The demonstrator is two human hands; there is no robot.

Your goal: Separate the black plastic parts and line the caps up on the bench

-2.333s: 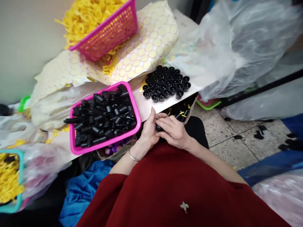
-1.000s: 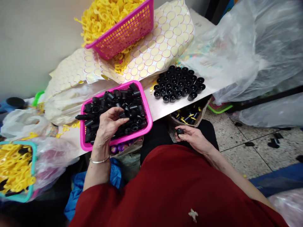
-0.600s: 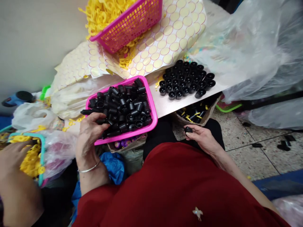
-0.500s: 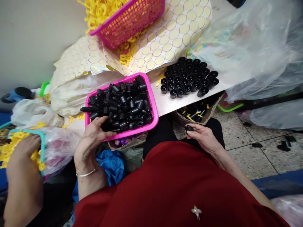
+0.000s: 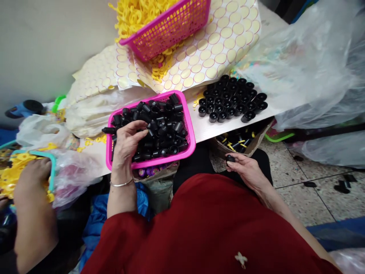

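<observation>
My left hand [image 5: 127, 141] reaches into the pink tray [image 5: 190, 134] of loose black plastic caps [image 5: 164, 125], fingers curled and pinching among them. What they hold, if anything, I cannot make out. My right hand [image 5: 245, 170] rests over my lap, thumb and fingers closed on one small black cap [image 5: 230, 158]. A cluster of black caps [image 5: 231, 99] stands upright in rows on the white table edge [image 5: 205, 129], right of the tray.
A pink basket [image 5: 171, 27] of yellow plastic rings sits on sheets of round stickers [image 5: 216, 45]. Another person's hand [image 5: 30, 180] rests on a teal basket [image 5: 42, 158] of yellow rings at left. A cardboard box [image 5: 242, 139] of parts sits under the table. Clear plastic bags [image 5: 308, 64] lie right.
My left hand left my right hand, went to the pink tray, drew back to its near edge, then moved in among the caps again. Another person's hand appeared at the teal basket.
</observation>
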